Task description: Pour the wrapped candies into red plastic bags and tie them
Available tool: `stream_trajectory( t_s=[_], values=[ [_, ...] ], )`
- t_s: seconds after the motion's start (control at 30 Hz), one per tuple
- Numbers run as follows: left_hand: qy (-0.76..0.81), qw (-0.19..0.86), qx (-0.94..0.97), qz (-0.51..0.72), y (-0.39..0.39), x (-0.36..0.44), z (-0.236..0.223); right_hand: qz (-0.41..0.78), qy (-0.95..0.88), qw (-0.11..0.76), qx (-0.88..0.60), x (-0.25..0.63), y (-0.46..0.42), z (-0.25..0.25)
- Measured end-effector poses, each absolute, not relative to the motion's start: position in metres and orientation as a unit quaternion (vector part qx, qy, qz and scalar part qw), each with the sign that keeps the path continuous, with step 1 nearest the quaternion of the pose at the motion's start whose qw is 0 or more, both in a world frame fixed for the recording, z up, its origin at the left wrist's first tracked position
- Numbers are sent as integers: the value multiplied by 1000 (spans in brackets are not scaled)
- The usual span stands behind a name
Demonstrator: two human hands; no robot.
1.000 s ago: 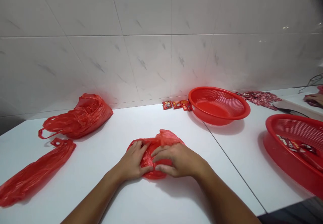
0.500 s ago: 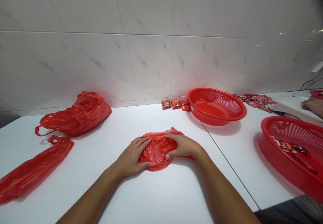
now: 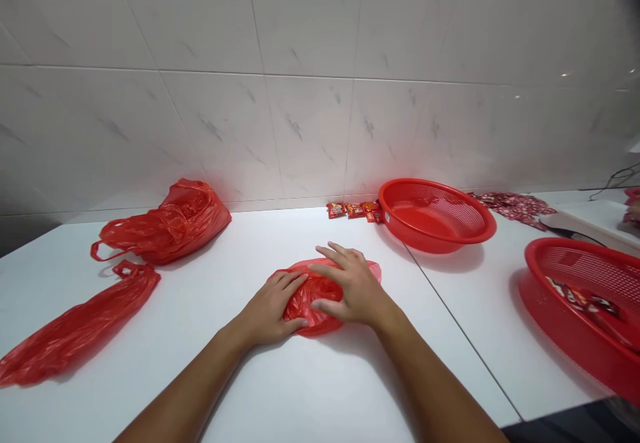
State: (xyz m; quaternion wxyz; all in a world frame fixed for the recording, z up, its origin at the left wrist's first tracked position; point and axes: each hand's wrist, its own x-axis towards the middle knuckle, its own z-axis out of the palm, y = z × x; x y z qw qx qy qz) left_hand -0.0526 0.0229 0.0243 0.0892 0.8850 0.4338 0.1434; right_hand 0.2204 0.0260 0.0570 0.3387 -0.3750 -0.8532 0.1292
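Observation:
A crumpled red plastic bag (image 3: 313, 303) lies flattened on the white table in front of me. My left hand (image 3: 273, 310) presses on its near left side, fingers together. My right hand (image 3: 350, 290) rests on the bag's right part with fingers spread, and neither hand grips it. Under my hands the bag's middle is hidden. Off to the left lie a long flattened red bag (image 3: 80, 326) and a bunched red bag (image 3: 170, 223) with its handle loop showing.
A red mesh basket (image 3: 435, 216) stands near the tiled wall, with several small red sachets (image 3: 353, 211) left of it. A second red basket (image 3: 575, 310) holding sachets sits at right. Loose red wrappers (image 3: 510, 204) lie behind it. A table seam runs toward the lower right.
My right hand has shifted onto the bag's far right side and its fingers have spread. The bag looks flatter, and the view has moved slightly.

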Motion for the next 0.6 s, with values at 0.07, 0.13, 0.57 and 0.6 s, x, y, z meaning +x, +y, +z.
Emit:
stream_trajectory(
  t_s=[0.07,0.13,0.57,0.6],
  values=[
    [432,91,885,147,22,-53,25,185,-845,186,-466,214,31,47],
    [432,91,884,153,22,-53,25,237,-812,80,-528,215,42,37],
    [427,79,886,164,40,-54,13,242,-773,335,-482,295,33,81],
    [428,79,886,161,40,-54,13,184,-748,404,-494,328,28,94]
  ],
)
